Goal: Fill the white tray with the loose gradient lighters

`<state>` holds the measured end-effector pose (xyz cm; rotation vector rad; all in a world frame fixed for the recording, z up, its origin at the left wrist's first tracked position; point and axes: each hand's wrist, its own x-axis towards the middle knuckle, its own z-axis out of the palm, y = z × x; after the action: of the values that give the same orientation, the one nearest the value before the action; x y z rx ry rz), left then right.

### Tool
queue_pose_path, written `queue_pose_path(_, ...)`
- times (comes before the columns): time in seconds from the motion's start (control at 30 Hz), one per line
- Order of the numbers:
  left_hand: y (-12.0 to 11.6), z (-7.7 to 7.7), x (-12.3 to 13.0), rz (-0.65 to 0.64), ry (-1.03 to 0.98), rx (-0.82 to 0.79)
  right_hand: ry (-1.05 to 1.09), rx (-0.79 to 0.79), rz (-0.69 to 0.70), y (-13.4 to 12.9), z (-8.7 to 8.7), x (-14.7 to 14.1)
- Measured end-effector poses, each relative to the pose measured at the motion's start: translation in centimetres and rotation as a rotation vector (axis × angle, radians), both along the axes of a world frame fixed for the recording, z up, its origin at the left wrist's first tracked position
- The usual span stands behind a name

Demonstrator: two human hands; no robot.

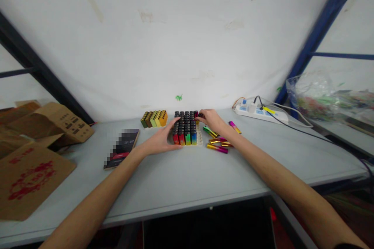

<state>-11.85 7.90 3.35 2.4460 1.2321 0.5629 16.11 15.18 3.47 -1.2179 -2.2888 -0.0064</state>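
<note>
Upright lighters (185,128) with black tops and red, green and blue bodies stand in packed rows in a pale tray (200,138). My left hand (159,140) spans the tray's left side, thumb at the front corner and fingers towards the back, gripping it. At the back right of the rows, my right hand (209,118) pinches a lighter (197,121) with a dark top; the fingers partly hide it. Several loose lighters (217,148) in shiny gold, purple and green lie under and beside my right forearm.
Behind my left hand stands a second block of yellow and green lighters (154,119). A phone (124,146) and cardboard boxes (37,179) lie to the left. On the right are a power strip (263,113) with cables and a clear plastic bag (312,93). A wall closes off the back.
</note>
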Motion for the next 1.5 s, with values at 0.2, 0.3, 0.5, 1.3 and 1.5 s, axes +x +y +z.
queue_pose_path(0.2,0.0,-0.1,0.0,-0.016,-0.013,0.011,0.151,-0.103,0.006,-0.1,-1.0,-0.3)
queue_pose_path(0.3,0.0,-0.1,0.0,-0.017,-0.004,0.019,0.101,-0.081,-0.002,-0.1,-1.7,-0.7)
queue_pose_path(0.5,0.0,-0.2,0.0,-0.007,-0.009,0.012,-0.086,-0.058,-0.053,-0.3,-2.0,-0.9)
queue_pose_path(1.3,0.1,-0.2,0.0,-0.005,0.010,0.035,-0.023,0.095,0.072,-2.0,-0.9,1.5)
queue_pose_path(1.5,0.0,-0.1,-0.1,-0.005,0.002,0.019,-0.146,-0.039,0.094,-1.6,0.3,4.7)
